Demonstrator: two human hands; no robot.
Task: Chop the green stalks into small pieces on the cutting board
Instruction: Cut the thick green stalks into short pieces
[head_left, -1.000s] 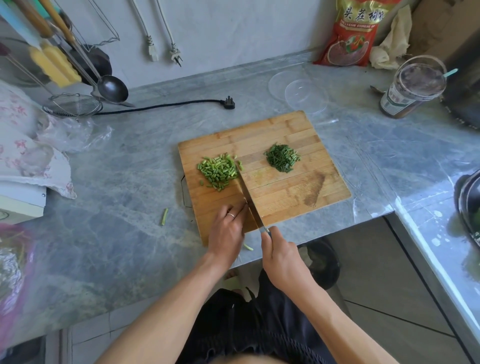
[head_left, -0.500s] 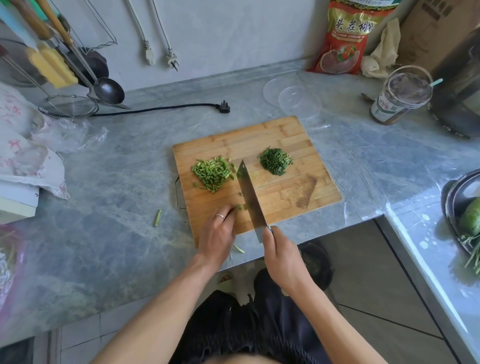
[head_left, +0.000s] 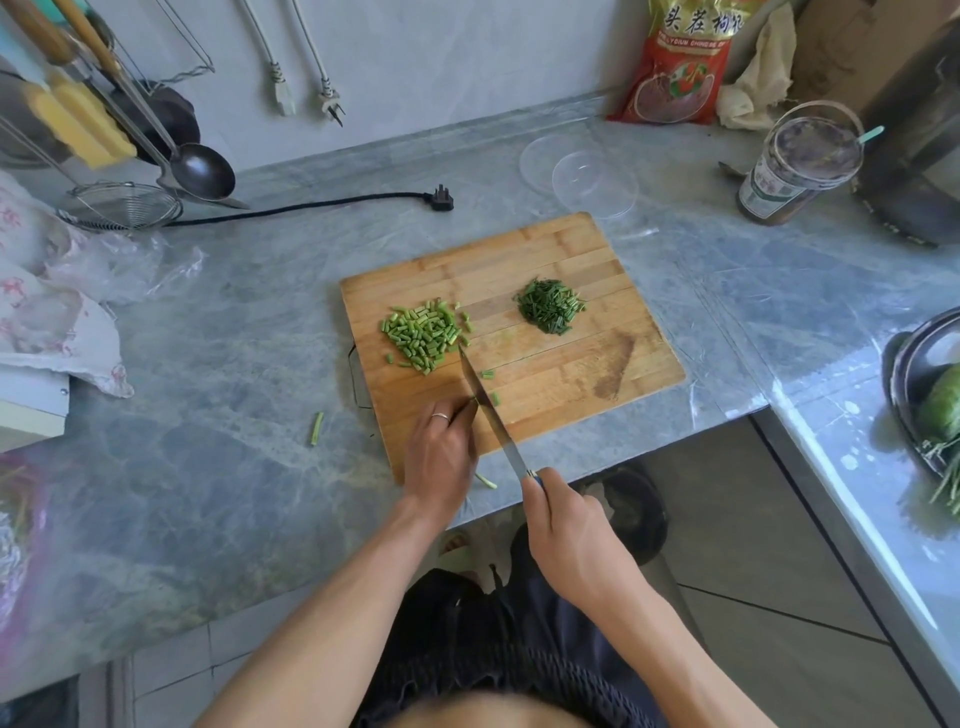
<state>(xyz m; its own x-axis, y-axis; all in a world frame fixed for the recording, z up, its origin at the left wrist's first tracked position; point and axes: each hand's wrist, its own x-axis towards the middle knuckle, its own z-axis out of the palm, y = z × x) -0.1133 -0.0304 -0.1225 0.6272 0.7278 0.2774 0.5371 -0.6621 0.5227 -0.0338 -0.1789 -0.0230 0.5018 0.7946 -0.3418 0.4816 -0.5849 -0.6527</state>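
Where left hand (head_left: 441, 457) curls, stalks seem hidden beside knife (head_left: 485, 402)

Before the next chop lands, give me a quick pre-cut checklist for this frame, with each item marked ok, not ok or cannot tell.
1. Right hand grips the knife handle: ok.
2. Left hand fingers clear of the blade: cannot tell; they sit right beside it.
3. Stalk under the left hand, ready to cut: cannot tell; mostly hidden.
4. Cutting board lies flat on the counter: ok.
5. Chopped stalk pile clear of the cutting spot: ok.
6. All stalks on the board: not ok; a stray piece lies on the counter.
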